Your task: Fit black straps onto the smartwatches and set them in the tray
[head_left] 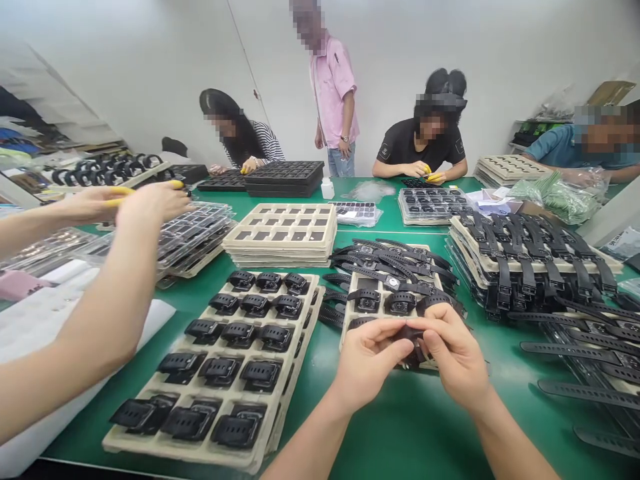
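Between both hands a black watch (411,337) is held over the near edge of a cream tray (351,308). My left hand (373,360) pinches it from the left with thumb and index finger. From the right, my right hand (453,353) grips the same watch, its fingertips meeting those of the left. Fingers hide much of the watch. Just behind, the tray carries black watches, and more with long straps lie beyond it. Left of my hands, another cream tray (270,393) bears rows of black watches with closed straps.
A co-worker's arms (120,287) reach in from the left. Stacked cream trays (280,257) stand mid-table on the green tabletop (400,433). Watches with long straps (530,250) cover stacks at the right. Several people are across the table, near black trays (284,180).
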